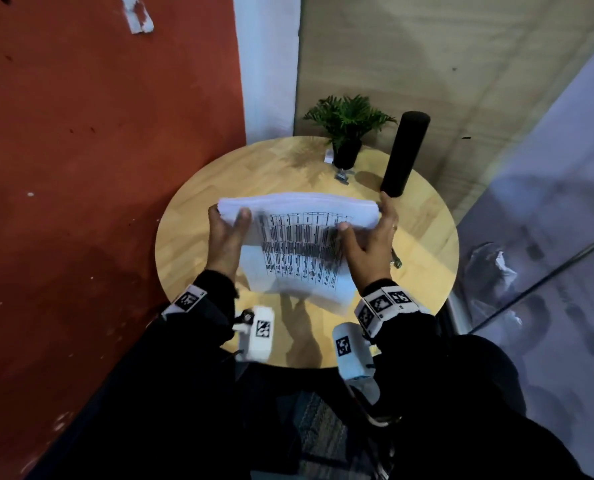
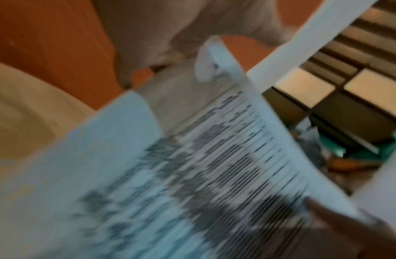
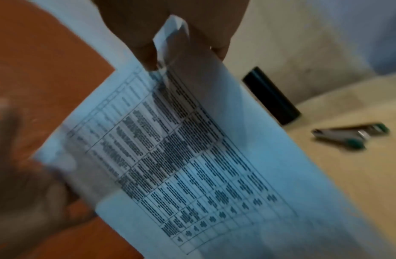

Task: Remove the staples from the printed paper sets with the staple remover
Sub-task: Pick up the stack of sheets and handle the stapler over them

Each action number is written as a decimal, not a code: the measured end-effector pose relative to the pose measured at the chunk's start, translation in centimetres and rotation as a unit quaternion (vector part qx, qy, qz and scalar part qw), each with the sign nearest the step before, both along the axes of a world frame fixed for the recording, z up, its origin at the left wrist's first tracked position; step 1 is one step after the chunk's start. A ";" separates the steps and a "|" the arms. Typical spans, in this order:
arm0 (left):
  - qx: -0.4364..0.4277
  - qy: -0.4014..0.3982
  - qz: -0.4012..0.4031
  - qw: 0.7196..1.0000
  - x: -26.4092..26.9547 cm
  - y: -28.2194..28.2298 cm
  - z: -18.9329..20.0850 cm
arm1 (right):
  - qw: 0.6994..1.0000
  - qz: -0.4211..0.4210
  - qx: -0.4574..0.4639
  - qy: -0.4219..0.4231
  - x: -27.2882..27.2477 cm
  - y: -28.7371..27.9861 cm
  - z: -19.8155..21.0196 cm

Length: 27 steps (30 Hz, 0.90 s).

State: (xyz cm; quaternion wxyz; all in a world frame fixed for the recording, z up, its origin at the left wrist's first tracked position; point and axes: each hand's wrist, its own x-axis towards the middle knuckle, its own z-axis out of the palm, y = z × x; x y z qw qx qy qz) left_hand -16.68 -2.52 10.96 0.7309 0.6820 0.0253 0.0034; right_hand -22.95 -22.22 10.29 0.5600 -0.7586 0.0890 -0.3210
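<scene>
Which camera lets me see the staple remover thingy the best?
The right wrist view. There the staple remover lies in the open on the table, a bit blurry, silver with green tips. In the head view only a sliver peeks out past the right hand. The left wrist view doesn't clearly show it.

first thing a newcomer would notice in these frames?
The stack of printed paper, held up above the round wooden table by both hands, the left hand gripping its left edge and the right hand its right edge. Behind it stand a tall black cylinder and a small potted plant. A green-handled tool, perhaps the staple remover, lies untouched on the table to the right.
</scene>
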 end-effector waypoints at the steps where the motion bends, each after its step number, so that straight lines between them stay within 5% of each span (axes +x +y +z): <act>1: 0.039 -0.003 -0.031 0.999 -0.2 0.5 -1.2 | 0.998 0.007 0.064 0.024 0.0 -0.3 -0.7; 5: 0.176 -0.027 -0.061 0.982 -0.4 1.3 -5.2 | 0.979 0.046 0.067 0.186 -0.1 -0.2 -4.3; 9: 0.212 -0.061 -0.020 0.975 0.5 0.7 -6.1 | 0.984 0.022 0.064 0.165 0.5 0.5 -5.2; 12: 0.244 -0.072 0.001 0.967 1.1 1.5 -6.3 | 0.972 0.099 0.042 0.207 1.1 -0.8 -6.1; 15: 0.255 -0.091 -0.013 0.963 1.1 3.0 -5.8 | 0.943 0.136 -0.023 0.303 2.0 -4.7 -8.7; 19: 0.311 -0.163 -0.027 0.936 0.4 2.8 -4.4 | 0.855 -0.083 -0.242 0.451 4.9 -9.8 -10.8; 23: 0.332 -0.182 -0.042 0.924 -0.1 2.0 -4.2 | 0.800 -0.029 -0.262 0.539 6.8 -11.1 -11.6; 25: 0.326 -0.187 -0.044 0.926 0.0 1.7 -4.3 | 0.802 -0.004 -0.239 0.547 7.4 -11.4 -12.2; 27: 0.305 -0.192 -0.044 0.932 0.3 1.5 -4.7 | 0.844 -0.006 -0.099 0.527 7.3 -11.7 -12.3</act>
